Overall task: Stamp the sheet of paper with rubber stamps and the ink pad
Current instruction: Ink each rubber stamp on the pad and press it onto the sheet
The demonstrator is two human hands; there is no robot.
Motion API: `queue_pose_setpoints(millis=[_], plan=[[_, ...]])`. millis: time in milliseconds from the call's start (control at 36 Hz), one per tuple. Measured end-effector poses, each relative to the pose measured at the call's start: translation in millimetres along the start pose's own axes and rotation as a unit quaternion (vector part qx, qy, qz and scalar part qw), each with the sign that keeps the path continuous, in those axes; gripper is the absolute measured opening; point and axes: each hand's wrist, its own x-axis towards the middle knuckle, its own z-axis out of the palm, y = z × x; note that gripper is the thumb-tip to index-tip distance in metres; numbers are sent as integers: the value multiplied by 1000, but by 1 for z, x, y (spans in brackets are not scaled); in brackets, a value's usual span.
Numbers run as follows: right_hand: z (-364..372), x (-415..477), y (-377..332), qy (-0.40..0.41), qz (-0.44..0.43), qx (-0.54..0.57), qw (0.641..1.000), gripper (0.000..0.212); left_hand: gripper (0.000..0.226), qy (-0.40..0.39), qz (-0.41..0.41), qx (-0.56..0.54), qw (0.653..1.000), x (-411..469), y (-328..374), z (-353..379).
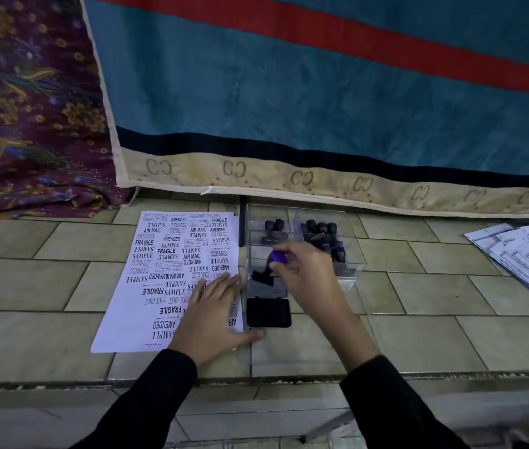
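A white sheet of paper [159, 280], crowded with black stamped words, lies on the tiled floor. My left hand [212, 312] rests flat on its lower right corner, fingers spread. Just right of the sheet sits the open ink pad [268, 312], its black pad nearest me and its lid [268, 290] folded back. My right hand [308, 270] grips a rubber stamp [272, 265] by its purple knob, tilted over the lid. Behind it stands a clear plastic box [350, 254] with several more dark stamps [321, 230] inside.
A pile of printed papers [525, 254] lies at the far right. A teal blanket with a red stripe [321, 92] and a purple floral cloth [29, 108] hang down behind the work spot. A floor step edge [62, 382] runs near me.
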Motion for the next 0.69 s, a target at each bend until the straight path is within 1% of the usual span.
queue_pose_setpoints(millis=[83, 278, 472, 694], plan=[[5, -15, 2, -35, -22, -16, 999, 26, 107, 15, -1, -21, 1000, 0, 0, 1], [11, -28, 7, -75, -57, -41, 995, 22, 103, 18, -5, -24, 1000, 0, 0, 1], [15, -27, 6, -77, -54, -47, 994, 24, 102, 20, -6, -17, 1000, 0, 0, 2], [14, -18, 4, -96, -14, -49, 994, 22, 105, 19, -5, -15, 1000, 1, -2, 4]])
